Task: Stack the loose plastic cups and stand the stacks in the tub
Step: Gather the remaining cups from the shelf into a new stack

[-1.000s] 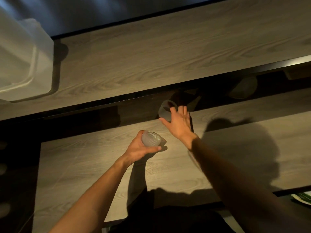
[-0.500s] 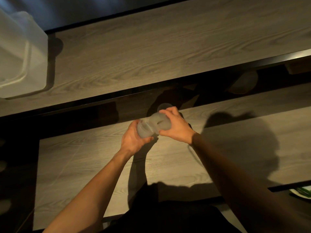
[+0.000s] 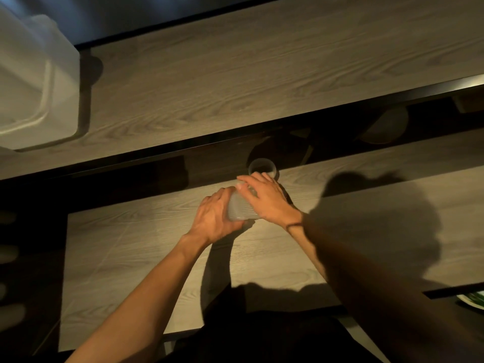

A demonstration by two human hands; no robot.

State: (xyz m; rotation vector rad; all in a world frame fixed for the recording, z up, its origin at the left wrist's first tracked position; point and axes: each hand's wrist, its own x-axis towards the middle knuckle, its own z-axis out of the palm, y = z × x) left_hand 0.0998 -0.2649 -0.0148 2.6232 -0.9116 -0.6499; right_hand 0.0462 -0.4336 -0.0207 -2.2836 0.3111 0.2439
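Dim, warm side light; long shadows across the lower wooden surface (image 3: 136,247). Slight motion blur throughout.

Left hand (image 3: 214,218) closed around the near end of a ribbed, translucent cup stack (image 3: 239,209), held above the lower surface near its far edge. Right hand (image 3: 267,199) closed over the far end of the same stack, fingers (image 3: 247,180) curled across the top. Number of cups in the stack not countable: palms cover both ends, ribs blur together. Thin dark band on the right wrist (image 3: 294,225).

Just beyond the right hand, one loose cup (image 3: 262,167) upright at the far edge of the lower surface, mouth up, lower wall hidden behind the fingers. Interior dark.

Dark gap between lower surface and upper surface (image 3: 262,74). In that gap, far right, a pale rounded object (image 3: 386,125), half under the upper edge; identity not clear. Other shapes in the gap too dark to make out.

Tub (image 3: 34,82), white and translucent, on the upper surface at far left, well apart from the hands; cut off by the frame's left and top edges, contents not visible.

Lower right corner: sliver of a pale plate with something green (image 3: 472,299), mostly cut off. Dark clothing at bottom centre, forearms in shadow.
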